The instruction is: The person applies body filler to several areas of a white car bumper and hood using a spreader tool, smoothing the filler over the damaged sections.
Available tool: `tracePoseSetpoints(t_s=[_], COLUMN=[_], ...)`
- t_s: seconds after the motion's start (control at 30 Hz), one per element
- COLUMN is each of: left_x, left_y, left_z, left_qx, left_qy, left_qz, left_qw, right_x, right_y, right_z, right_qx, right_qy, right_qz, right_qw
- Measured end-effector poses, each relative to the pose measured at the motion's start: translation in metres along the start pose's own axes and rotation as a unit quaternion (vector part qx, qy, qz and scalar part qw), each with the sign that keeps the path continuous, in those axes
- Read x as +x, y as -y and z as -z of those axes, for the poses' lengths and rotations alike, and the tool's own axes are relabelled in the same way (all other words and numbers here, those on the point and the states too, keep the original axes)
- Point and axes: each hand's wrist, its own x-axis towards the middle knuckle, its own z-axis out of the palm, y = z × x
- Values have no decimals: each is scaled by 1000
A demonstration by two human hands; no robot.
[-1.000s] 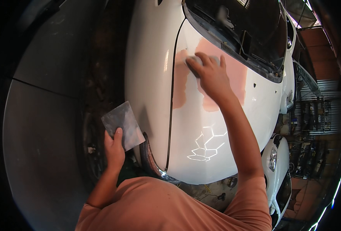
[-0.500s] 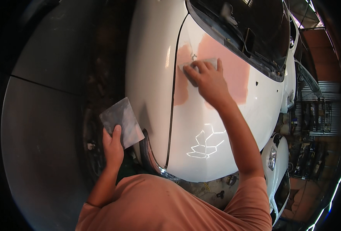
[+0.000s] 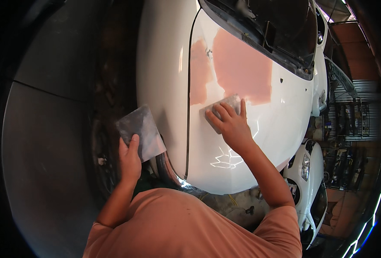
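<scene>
My right hand (image 3: 237, 129) presses a flat grey filler spreader (image 3: 206, 109) against the white car bonnet (image 3: 259, 129), fingers spread over its top. The spreader lies at the lower edge of a large patch of pink filler (image 3: 244, 64). A narrower pink patch (image 3: 199, 77) runs beside it along the bonnet's left seam, with a strip of white and a small dark mark between the two. Off the car's left side, my left hand (image 3: 131, 159) grips a square grey plate (image 3: 141, 131) by its lower edge, thumb on top. Pinkish residue shows at one corner.
A windscreen (image 3: 285, 30) with wipers bounds the bonnet at the far right. Left of the car stands a dark grey car panel (image 3: 48, 150). Another white car (image 3: 304, 176) is at the right, near cluttered shelves (image 3: 349, 124). Cables lie on the floor ahead of the bonnet.
My right hand has drawn the spreader down toward me, off the pink area to its lower edge. The left hand still holds the plate, nearly in place. The view has shifted slightly.
</scene>
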Motion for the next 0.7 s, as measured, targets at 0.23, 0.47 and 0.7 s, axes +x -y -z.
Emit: tracePoseSetpoints(t_s=[0.23,0.47,0.7], left_x=[-7,-23,-31], left_y=[-8,-29,-37], left_z=[-43,-98,-78], left_qx=[-140,-184,-155], left_qy=[37,148,158], left_qz=[98,176,214], left_qw=[985,956,951], right_x=[-15,-49,-86], right_y=[38,100,53], right_z=[70,83,46], right_qx=[154,373,356], right_qy=[-65,-171,-80], right_qz=[-39,3,-147], right_qw=[985,912,920])
